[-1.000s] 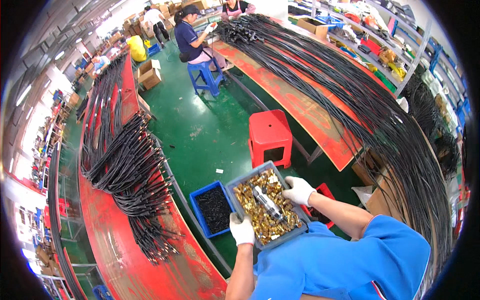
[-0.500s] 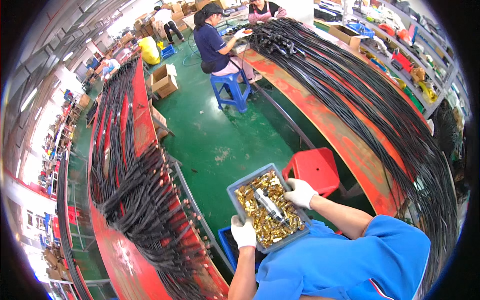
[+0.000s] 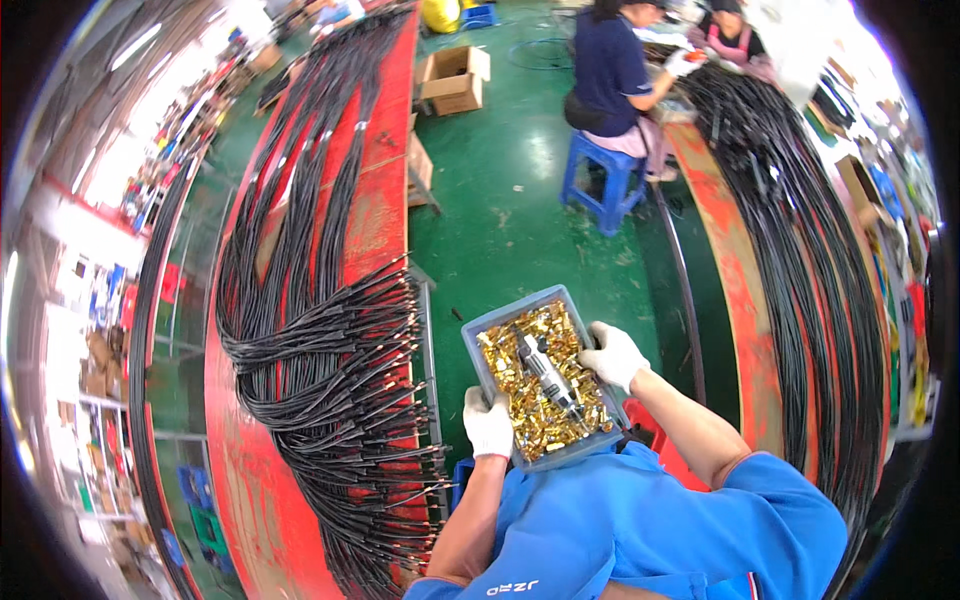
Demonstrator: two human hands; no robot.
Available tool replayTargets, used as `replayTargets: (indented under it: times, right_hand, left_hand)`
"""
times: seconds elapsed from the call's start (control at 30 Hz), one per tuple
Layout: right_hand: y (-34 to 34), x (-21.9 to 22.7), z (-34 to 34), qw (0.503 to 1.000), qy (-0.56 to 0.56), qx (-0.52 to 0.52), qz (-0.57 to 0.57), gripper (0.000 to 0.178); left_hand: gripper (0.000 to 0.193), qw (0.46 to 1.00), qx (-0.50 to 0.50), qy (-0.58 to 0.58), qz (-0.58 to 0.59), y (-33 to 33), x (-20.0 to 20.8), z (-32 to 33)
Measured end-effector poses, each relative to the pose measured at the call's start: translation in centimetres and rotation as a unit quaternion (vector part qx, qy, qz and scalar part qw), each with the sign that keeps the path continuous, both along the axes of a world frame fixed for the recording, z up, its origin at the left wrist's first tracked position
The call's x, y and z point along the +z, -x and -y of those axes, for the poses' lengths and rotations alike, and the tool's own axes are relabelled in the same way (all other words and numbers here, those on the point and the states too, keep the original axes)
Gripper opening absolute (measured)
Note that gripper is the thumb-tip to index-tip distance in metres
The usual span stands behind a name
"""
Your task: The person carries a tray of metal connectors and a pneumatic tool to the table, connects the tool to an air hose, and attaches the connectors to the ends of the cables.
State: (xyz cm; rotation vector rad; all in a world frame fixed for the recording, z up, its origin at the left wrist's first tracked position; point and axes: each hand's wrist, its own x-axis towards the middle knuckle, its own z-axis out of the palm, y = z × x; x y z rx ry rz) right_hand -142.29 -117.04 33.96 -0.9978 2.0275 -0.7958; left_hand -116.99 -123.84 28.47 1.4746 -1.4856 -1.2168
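Note:
A grey-blue plastic bin point(image 3: 478, 330) is held in front of my body, tilted a little. Small brass-coloured metal fittings point(image 3: 510, 375) fill it. On top of them lies a silver and black cylindrical tool point(image 3: 547, 370), probably a pneumatic driver. My left hand point(image 3: 488, 424), in a white glove, grips the bin's near left side. Across from it my right hand point(image 3: 613, 357), gloved too, holds the right side with the thumb over the rim. Fingers under the bin are hidden.
A red table point(image 3: 375, 230) with bundled black cables point(image 3: 290, 370) runs along my left, cable ends jutting past its edge. Another cable-laden table point(image 3: 725, 270) stands right. A red stool point(image 3: 680, 462) is close by my right arm. Ahead, a person sits on a blue stool point(image 3: 603, 185); an open carton point(image 3: 452, 82) stands on the floor.
My view has turned left, so the left table sits more central and the seated person farther right. Both hands still hold the bin, and the red stool is now mostly behind my arm.

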Motion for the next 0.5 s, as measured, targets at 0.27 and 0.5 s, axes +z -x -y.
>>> replayTargets:
  times: [0.27, 0.5]
  right_hand:
    - [7.7, -5.8, 19.3, 0.999, -0.016, 0.037, 0.016, 0.040]
    - [14.3, -5.1, 38.1, 0.995, -0.007, 0.097, 0.022, 0.042]
  left_hand:
    - [0.010, 0.998, 0.056, -0.027, -0.005, 7.7, -5.6, 16.9]
    - [0.009, 0.990, 0.136, -0.007, -0.044, 14.0, -2.1, 31.7]
